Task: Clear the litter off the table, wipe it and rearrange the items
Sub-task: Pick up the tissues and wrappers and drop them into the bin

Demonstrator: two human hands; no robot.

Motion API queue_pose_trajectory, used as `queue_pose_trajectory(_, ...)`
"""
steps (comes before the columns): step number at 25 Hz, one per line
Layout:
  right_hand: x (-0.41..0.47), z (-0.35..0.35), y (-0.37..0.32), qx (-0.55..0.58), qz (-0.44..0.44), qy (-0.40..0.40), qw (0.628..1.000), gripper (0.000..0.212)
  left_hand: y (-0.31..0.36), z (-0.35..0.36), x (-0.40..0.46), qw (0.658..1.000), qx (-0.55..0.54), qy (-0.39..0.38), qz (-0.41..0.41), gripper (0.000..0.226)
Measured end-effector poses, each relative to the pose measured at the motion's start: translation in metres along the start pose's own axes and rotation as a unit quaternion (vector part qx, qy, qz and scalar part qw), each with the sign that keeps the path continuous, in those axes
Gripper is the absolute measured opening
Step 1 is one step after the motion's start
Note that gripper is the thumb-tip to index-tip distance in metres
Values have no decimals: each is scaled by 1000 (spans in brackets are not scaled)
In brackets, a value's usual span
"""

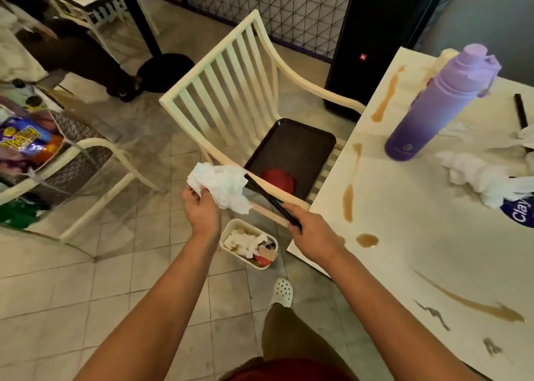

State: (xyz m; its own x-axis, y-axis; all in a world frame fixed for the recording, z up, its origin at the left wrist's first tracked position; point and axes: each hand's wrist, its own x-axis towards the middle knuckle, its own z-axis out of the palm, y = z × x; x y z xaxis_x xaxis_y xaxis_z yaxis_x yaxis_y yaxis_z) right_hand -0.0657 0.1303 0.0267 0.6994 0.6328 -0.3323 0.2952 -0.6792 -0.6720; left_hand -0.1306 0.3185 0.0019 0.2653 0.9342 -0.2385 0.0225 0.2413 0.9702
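My left hand (200, 210) grips a crumpled white tissue (222, 185) out over the floor, left of the table. My right hand (310, 236) holds black chopsticks (270, 200) whose tips reach the tissue. Below both hands a small cream bin (228, 237) stands on the floor, holding tissues and wrappers. The white table (419, 236) on the right carries brown spill streaks (348, 201), more crumpled tissues (474, 175), a purple bottle (433, 106) and a black stick (520, 110).
A cream slatted chair (231, 71) stands by the table with a dark tray (300, 143) and a red item (278, 178) on its seat. Another chair (95, 161) and bags of goods (23, 140) are at the left. A black speaker (372, 34) stands behind.
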Motion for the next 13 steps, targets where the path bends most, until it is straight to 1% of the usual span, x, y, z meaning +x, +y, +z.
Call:
queue_pose_trajectory(3,32,20,-18,5,26,-37,999,50,-15,-12,39,999,50,9,-3,34)
queue_pose_trajectory(7,56,45,-33,16,67,-98,993,52,-34,-18,77,995,94,28,-21,27)
queue_pose_trajectory(9,62,59,-34,20,106,-102,989,51,-44,-21,92,994,103,24,-31,24)
queue_pose_trajectory(11,70,75,-30,35,150,-91,984,47,-54,-21,107,992,118,18,-43,26)
queue_pose_trajectory(13,79,94,-22,54,203,-98,973,49,-63,-21,122,987,150,-1,-61,28)
